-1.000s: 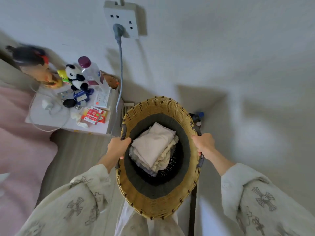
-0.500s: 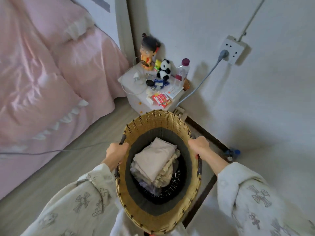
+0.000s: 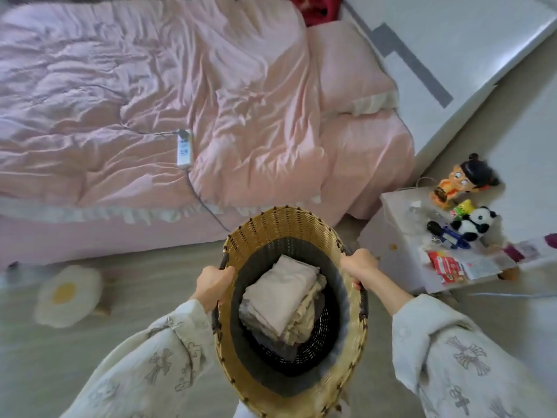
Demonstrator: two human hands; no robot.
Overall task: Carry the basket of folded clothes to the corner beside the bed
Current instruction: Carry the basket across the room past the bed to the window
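I hold a tan wicker basket [image 3: 280, 224] with a dark inner lining in front of me, above the floor. Folded clothes [image 3: 281, 300] in pale pink, cream and grey lie stacked inside it. My left hand [image 3: 212, 280] grips the dark handle on the basket's left rim. My right hand [image 3: 360, 265] grips the handle on the right rim. The bed [image 3: 150, 101] with a rumpled pink cover fills the upper left, its side just beyond the basket.
A white bedside table [image 3: 394, 251] stands at the right with a doll, a panda toy [image 3: 474, 221], small packets and a bottle. A remote [image 3: 184, 149] with a cable lies on the bed. A round egg-shaped cushion [image 3: 67, 294] rests on the floor at left.
My view has swung left from the wall and socket to the bed. The bedside table moved from left of the basket to its right. Both hands kept their grip on the basket.
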